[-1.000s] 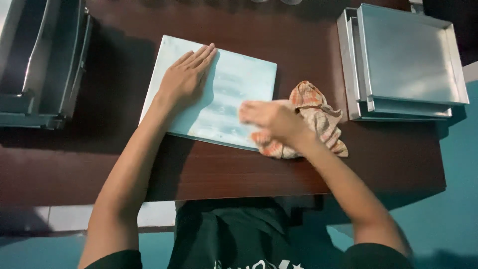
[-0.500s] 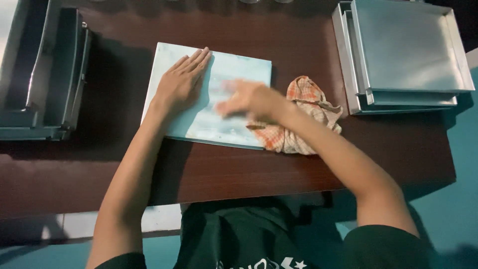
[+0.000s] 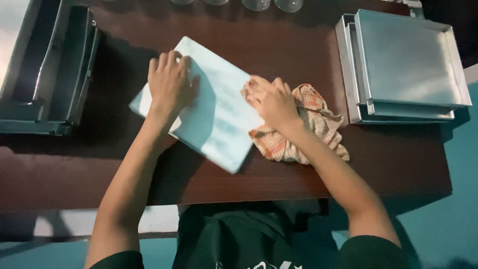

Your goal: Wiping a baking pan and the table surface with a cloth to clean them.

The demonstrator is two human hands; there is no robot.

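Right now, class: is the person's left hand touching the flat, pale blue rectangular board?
Touching. The head view shows the left hand lying palm-down, fingers spread, on the flat, pale blue rectangular board, with no gap.

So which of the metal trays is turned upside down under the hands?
The pale tray at mid-table, bottom up, under the left hand. The stacked trays on the right lie open side up; those at left sit untouched.

Board [image 3: 214, 114] mid-table [image 3: 298, 45]; cloth [image 3: 308, 129] right; stacked trays [image 3: 406, 65] far right

table [image 3: 124, 179]: dark glossy wood | board [image 3: 219, 119]: smooth pale | cloth [image 3: 303, 134]: checked fabric | trays [image 3: 408, 60]: matt metal
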